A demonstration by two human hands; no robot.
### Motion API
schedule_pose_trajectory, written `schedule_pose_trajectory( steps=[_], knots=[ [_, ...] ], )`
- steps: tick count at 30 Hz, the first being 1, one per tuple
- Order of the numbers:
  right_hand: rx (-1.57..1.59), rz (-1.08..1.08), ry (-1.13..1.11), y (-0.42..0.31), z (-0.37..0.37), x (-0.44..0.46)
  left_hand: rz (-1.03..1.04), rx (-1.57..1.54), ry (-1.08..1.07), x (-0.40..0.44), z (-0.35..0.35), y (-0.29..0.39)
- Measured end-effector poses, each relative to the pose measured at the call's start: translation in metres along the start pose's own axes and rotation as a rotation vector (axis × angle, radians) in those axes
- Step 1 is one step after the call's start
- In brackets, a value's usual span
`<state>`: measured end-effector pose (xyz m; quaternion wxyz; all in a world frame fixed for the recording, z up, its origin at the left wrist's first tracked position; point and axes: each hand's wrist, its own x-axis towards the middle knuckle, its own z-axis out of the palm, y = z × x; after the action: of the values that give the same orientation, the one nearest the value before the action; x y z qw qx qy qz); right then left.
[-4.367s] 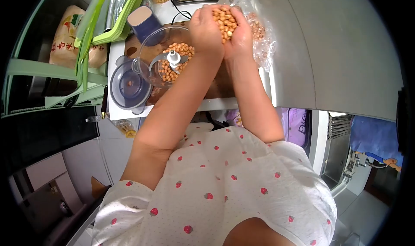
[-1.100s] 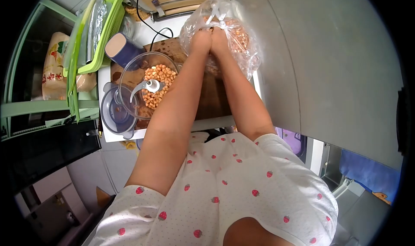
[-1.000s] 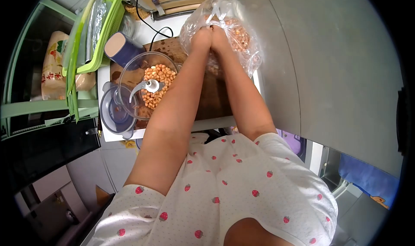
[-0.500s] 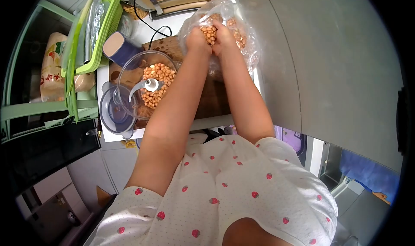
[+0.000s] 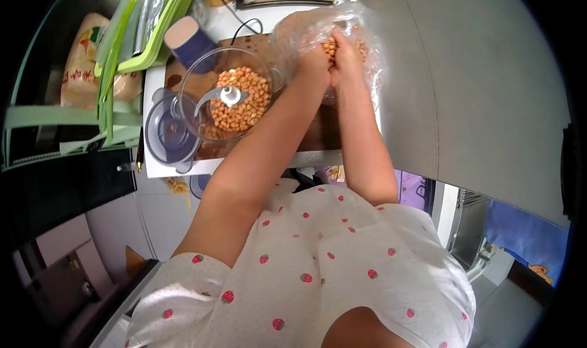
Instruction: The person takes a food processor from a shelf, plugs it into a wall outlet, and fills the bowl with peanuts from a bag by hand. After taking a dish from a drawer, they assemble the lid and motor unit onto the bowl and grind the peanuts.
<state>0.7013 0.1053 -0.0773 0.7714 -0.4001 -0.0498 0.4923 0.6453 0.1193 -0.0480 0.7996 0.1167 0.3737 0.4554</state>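
Observation:
Cupped together, my left hand (image 5: 313, 62) and my right hand (image 5: 347, 56) hold a heap of peanuts (image 5: 330, 47) between them. Both are at the mouth of a clear plastic bag (image 5: 374, 67), where more peanuts show through the film. My fingertips are partly hidden by the bag and the nuts. Left of my hands stands a clear food processor bowl (image 5: 194, 123) with peanuts (image 5: 243, 106) around its blade (image 5: 230, 95). Beside it lies a translucent bluish lid (image 5: 160, 139).
Under the bowl is a brown wooden board (image 5: 321, 131). A purple block-shaped unit (image 5: 194, 50) with a pinkish end sits behind it, near a black cord (image 5: 247, 25). A green basket (image 5: 171, 24) stands at the left, and a grey panel (image 5: 477, 91) rises at the right.
The view has shifted, so the bowl and bag appear farther right and the bowl slightly higher. My hands remain cupped around peanuts at the bag, and its film now covers more of my left hand.

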Motion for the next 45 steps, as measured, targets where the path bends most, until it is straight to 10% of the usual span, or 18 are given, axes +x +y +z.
schedule_pose_trajectory(
  steps=[11, 19, 45],
  knots=[
    [0.055, -0.044, 0.045, -0.003, 0.0, -0.025, -0.243, -0.246, -0.04, -0.01, -0.007, -0.01],
    [0.137, -0.15, 0.104, -0.01, 0.003, -0.046, 0.064, 0.175, 0.051, -0.016, -0.011, -0.018],
    [0.24, -0.245, -0.043, -0.028, 0.037, -0.07, 0.205, -0.078, -0.246, -0.063, 0.015, 0.02]
  ],
)
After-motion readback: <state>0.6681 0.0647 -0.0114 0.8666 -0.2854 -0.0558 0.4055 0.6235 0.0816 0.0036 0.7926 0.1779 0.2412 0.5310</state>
